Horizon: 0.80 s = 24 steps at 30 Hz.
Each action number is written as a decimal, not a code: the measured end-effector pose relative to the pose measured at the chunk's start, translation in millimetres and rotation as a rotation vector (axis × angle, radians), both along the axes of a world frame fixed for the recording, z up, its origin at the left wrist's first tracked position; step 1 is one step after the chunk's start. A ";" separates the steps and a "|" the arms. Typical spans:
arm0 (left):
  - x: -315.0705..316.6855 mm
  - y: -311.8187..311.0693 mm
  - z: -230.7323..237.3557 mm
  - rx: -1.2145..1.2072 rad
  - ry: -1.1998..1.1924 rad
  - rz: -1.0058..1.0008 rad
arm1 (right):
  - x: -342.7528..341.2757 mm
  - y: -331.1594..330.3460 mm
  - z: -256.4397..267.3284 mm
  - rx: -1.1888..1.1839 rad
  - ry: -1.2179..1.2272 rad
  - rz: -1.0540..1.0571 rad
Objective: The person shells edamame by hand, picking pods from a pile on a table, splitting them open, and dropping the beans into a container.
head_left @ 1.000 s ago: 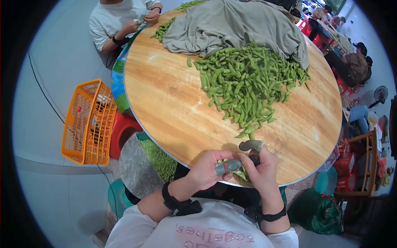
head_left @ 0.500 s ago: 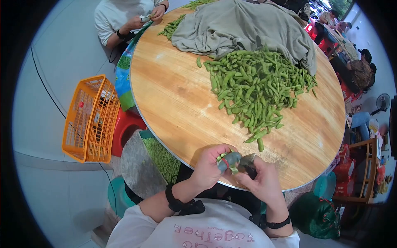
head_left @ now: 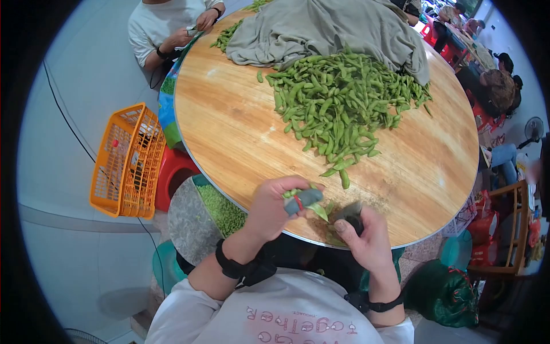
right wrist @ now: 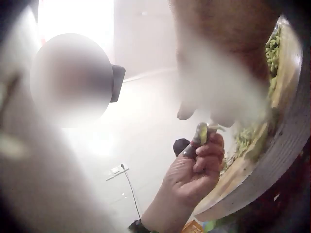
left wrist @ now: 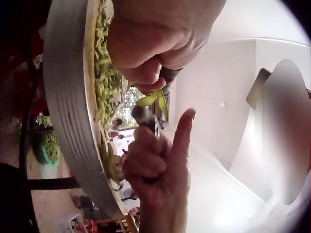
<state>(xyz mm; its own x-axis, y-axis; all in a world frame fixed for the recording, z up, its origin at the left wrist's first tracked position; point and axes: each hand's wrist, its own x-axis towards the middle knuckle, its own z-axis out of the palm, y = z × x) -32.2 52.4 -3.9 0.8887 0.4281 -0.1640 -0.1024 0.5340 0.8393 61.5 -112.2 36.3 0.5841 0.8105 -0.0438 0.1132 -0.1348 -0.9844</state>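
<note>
In the head view my left hand (head_left: pixel 270 210) is near the table's front edge, fingers curled round green pods (head_left: pixel 292 193); a grey cover with a red band (head_left: pixel 305 200) sits on its thumb. An opened pod (head_left: pixel 318 211) sticks out toward the right hand. My right hand (head_left: pixel 369 238) is a little apart on the right, a dark grey cover (head_left: pixel 349 213) on its fingers; the left wrist view shows its thumb raised away from its curled fingers, with no pod between them. A heap of green pods (head_left: pixel 338 109) lies farther up the round table (head_left: pixel 229 132).
A grey-green cloth (head_left: pixel 332 28) covers the heap's far side. Left of the table stand an orange crate (head_left: pixel 127 163), a red stool (head_left: pixel 171 172) and a container of shelled beans (head_left: pixel 220 211). Another person (head_left: pixel 166 28) sits at the far left; a green sack (head_left: pixel 444 295) lies at the lower right.
My hands have come apart from each other. The left has moved up and left with the pods, and the right thumb has lifted off. The view has shifted slightly.
</note>
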 end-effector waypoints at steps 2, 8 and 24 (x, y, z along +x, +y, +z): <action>6.3 -15.0 -1.2 0.278 -0.041 -0.144 | -0.8 4.3 1.1 -0.010 -0.037 -0.151; -7.1 14.8 17.4 0.631 0.055 -0.057 | 8.8 -17.1 7.8 -0.161 -0.012 0.169; -212.5 186.7 -206.5 1.428 1.017 0.840 | 32.7 25.1 -25.4 -0.529 -0.928 -0.230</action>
<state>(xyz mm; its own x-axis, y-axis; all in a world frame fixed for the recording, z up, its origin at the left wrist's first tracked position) -244.8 239.1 -210.4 0.2320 0.8890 0.3949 0.7994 -0.4055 0.4433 94.2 -87.1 10.8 0.7049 0.6857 0.1812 0.6992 -0.6288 -0.3403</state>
